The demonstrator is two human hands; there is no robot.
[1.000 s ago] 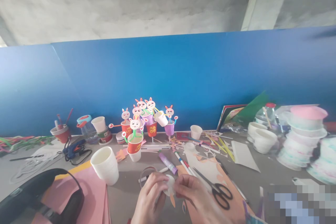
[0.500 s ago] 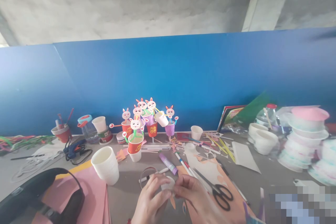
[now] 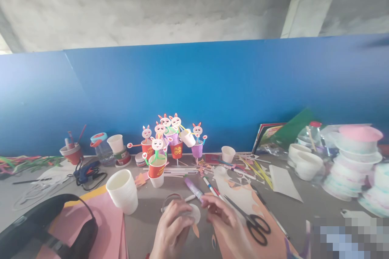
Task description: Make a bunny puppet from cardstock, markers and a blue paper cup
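My left hand (image 3: pixel 174 224) pinches a small white paper disc (image 3: pixel 194 213) above the table, its fingers closed on the left edge. Just below the disc shows an orange pointed paper piece (image 3: pixel 196 230); whether it is attached I cannot tell. To the right of the disc, my right hand (image 3: pixel 223 220) is open, with bent fingers apart and nothing visible in them. Its fingertips are close to the lower end of a purple glue stick (image 3: pixel 193 188). Black-handled scissors (image 3: pixel 255 224) lie right of that hand, on an orange paper sheet (image 3: pixel 226 247).
Rabbit-faced paper cup figures (image 3: pixel 157 162) stand ahead. White stacked cups (image 3: pixel 121 194) and pink paper (image 3: pixel 106 226) are at left, beside a black curved object (image 3: pixel 39 218). A blue glue gun (image 3: pixel 88 172) lies behind. Stacked bowls (image 3: pixel 346 170) stand at right; paper scraps (image 3: pixel 243 178) lie between.
My right hand has let go of the white disc and drawn slightly away with its fingers spreading. The left hand keeps the disc, which now shows more of its face.
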